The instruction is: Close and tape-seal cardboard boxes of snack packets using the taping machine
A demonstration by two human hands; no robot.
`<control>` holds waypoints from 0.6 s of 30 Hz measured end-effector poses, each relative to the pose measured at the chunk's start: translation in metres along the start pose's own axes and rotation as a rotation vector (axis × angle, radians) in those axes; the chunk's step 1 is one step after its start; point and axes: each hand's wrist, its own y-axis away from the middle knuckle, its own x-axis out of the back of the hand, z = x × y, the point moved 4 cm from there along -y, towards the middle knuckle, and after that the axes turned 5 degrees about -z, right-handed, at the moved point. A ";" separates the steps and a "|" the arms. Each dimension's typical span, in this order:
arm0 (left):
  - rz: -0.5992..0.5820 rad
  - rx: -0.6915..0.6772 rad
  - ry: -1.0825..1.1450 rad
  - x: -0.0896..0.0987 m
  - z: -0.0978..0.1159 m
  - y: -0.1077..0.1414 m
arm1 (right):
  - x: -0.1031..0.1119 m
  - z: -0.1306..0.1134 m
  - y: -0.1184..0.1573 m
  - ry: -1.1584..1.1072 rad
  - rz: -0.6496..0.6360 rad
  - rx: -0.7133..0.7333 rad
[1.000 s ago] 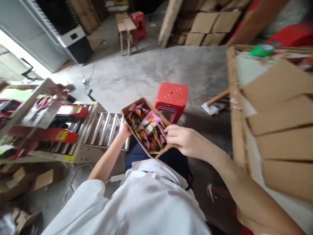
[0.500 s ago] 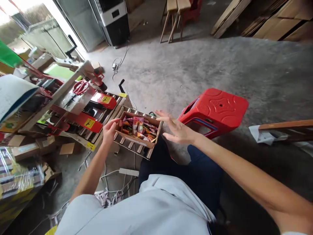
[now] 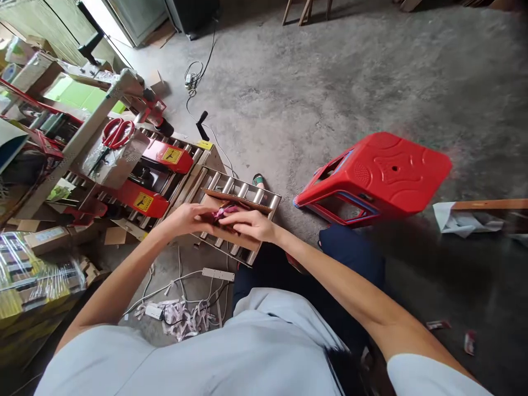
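Note:
A small cardboard box stands on a short roller conveyor, its long back flap raised. Purple snack packets show in a gap between my hands; the rest of the contents is hidden. My left hand is at the box's left end, its fingers closed round the end flap. Reaching across from the right, my right hand lies over the box opening. Its fingers are stretched out and touch the packets and the right end.
At the left is a box-sealing machine with red scissors on top. A red plastic stool stands at the right. A power strip, cables and scrap strips lie on the floor.
My right hand has come down from beside the box onto its opening. My left hand has shifted further over the left end. End flaps are now folded inward, covering most packets.

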 end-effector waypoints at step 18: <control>0.485 -0.162 -0.390 -0.045 0.035 -0.026 | 0.018 -0.010 0.023 0.373 0.449 -0.111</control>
